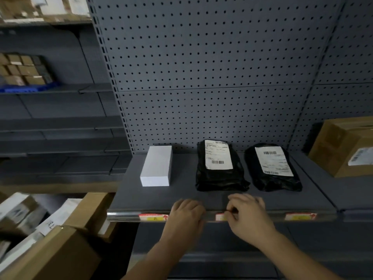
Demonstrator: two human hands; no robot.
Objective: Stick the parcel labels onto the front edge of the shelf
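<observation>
A grey shelf (181,195) carries a white box (156,166) and two black parcels (220,172) (272,168), each with a white shipping slip. Along its front edge (123,216) sit three red-and-yellow labels: a left label (153,217), a middle label (220,216) and a right label (300,216). My left hand (186,214) rests over the edge between the left and middle labels, fingers curled on the rail. My right hand (247,213) pinches and presses the middle label, hiding most of it.
A brown carton (343,146) stands on the neighbouring shelf at right. Open cardboard boxes (60,239) with white parcels crowd the lower left. Grey pegboard (201,67) backs the shelf. More shelving with small boxes (24,69) stands at left.
</observation>
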